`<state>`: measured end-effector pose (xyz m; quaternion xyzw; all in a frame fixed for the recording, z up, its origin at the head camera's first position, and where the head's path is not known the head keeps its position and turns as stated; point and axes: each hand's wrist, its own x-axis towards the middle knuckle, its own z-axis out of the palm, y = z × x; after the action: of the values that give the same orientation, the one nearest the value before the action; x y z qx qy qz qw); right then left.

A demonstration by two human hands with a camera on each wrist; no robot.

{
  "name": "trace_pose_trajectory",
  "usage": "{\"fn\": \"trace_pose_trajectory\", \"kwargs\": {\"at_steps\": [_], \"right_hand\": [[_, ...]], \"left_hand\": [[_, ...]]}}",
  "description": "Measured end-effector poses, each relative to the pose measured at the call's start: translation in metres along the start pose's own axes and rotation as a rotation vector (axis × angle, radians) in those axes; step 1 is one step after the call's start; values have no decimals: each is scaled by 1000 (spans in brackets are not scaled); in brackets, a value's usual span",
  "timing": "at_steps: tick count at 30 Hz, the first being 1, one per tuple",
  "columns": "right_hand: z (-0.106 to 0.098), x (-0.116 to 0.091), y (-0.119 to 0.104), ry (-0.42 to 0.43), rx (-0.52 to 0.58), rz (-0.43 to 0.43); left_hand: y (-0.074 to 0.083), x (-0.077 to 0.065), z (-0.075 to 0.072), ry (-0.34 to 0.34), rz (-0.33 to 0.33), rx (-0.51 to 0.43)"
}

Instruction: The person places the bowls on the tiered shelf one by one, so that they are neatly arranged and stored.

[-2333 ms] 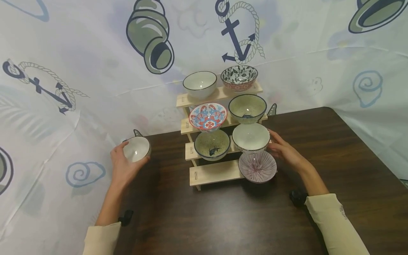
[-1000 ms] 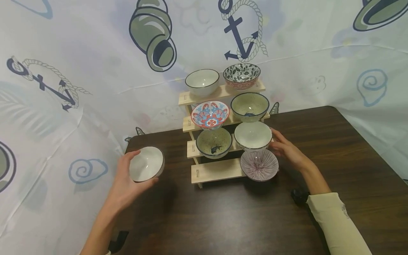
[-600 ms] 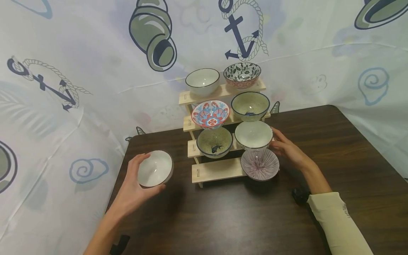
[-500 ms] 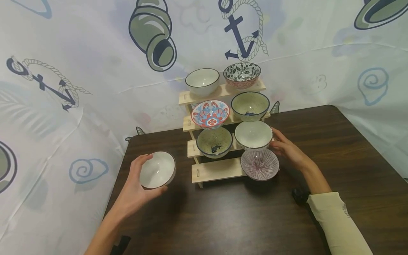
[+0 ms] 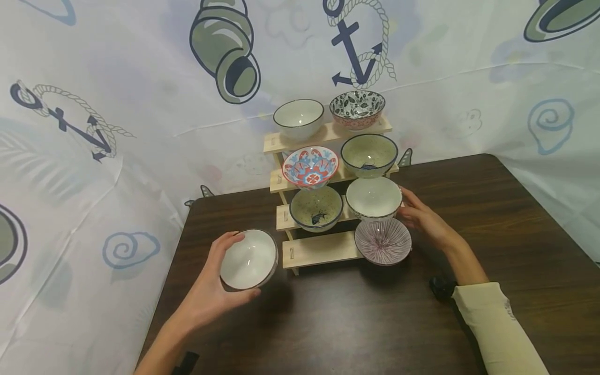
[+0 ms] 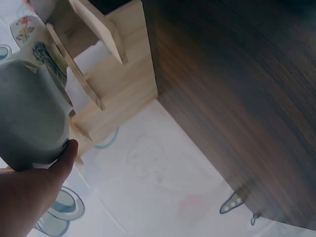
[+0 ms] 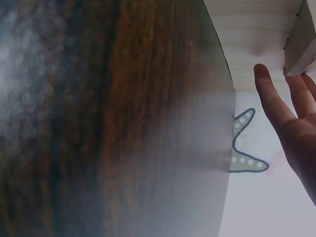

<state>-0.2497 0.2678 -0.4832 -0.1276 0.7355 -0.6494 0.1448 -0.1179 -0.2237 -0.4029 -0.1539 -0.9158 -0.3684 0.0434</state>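
Observation:
In the head view my left hand (image 5: 213, 291) grips a white-lined bowl (image 5: 249, 259) by its rim, fingers at the far side and thumb at the near side. The bowl is tilted and held up just left of the wooden tiered rack (image 5: 314, 252). Seen from the left wrist, the bowl (image 6: 29, 113) shows a plain greyish outside, with a finger (image 6: 64, 163) pressed to it. My right hand (image 5: 428, 221) is at the rack's right side, beside a white bowl (image 5: 374, 198). From the right wrist, its fairly straight fingers (image 7: 271, 98) touch the wooden board's end (image 7: 301, 54).
Higher on the rack stand a white bowl (image 5: 298, 117), a floral bowl (image 5: 358, 109), a red-and-blue bowl (image 5: 310, 165) and two green bowls, one (image 5: 369, 153) above the other (image 5: 316, 208). A purple-streaked bowl (image 5: 383, 241) occupies the lowest step's right end. A printed cloth (image 5: 140, 182) hangs behind the dark table (image 5: 328, 323).
My left hand has carried its bowl rightward and toward me, from the table's far left to beside the rack's lowest step. The right hand stays at the rack's side.

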Motion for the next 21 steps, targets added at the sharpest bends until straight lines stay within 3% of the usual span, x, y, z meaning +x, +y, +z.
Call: {"fn": "trace_pose_trajectory", "kwargs": {"at_steps": [8, 21], "right_hand": [[1, -1, -1, -2, -8, 1], [0, 0, 0, -7, -16, -5]], "left_hand": [[8, 1, 12, -59, 29, -58], [18, 9, 35, -123, 108, -70]]}}
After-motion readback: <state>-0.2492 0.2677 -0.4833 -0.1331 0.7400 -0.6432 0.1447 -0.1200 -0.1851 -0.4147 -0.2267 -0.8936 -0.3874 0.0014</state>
